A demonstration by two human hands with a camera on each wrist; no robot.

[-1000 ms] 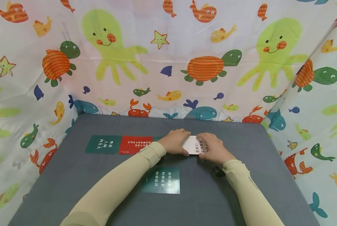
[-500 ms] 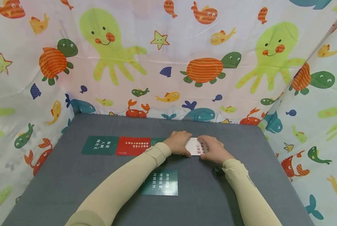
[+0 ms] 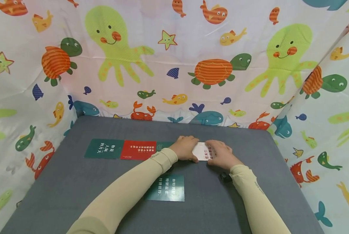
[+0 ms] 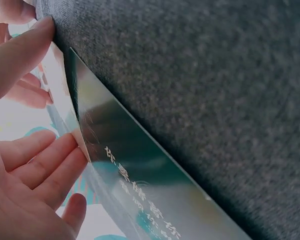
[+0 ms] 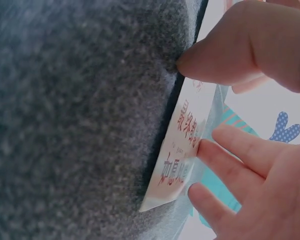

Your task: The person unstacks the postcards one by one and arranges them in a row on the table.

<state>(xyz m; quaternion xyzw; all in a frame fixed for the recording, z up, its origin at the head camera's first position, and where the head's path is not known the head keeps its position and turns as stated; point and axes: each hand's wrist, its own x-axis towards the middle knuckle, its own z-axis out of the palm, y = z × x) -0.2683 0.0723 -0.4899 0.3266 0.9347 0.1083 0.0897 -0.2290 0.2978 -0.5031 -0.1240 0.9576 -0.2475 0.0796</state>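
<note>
White card (image 3: 200,151) lies between your hands on grey table (image 3: 209,204), long axis running left to right. Your left hand (image 3: 186,148) grips its left end, thumb at near edge, fingers at far; your right hand (image 3: 223,154) pinches right end same way. Glossy green card (image 4: 145,175) adjoins on left, nearer your left hand. Join there looks like relation that counts; whether edges overlap, can't tell.

White sea-creature fabric (image 3: 183,48) hangs behind a grey table (image 3: 60,182).
</note>
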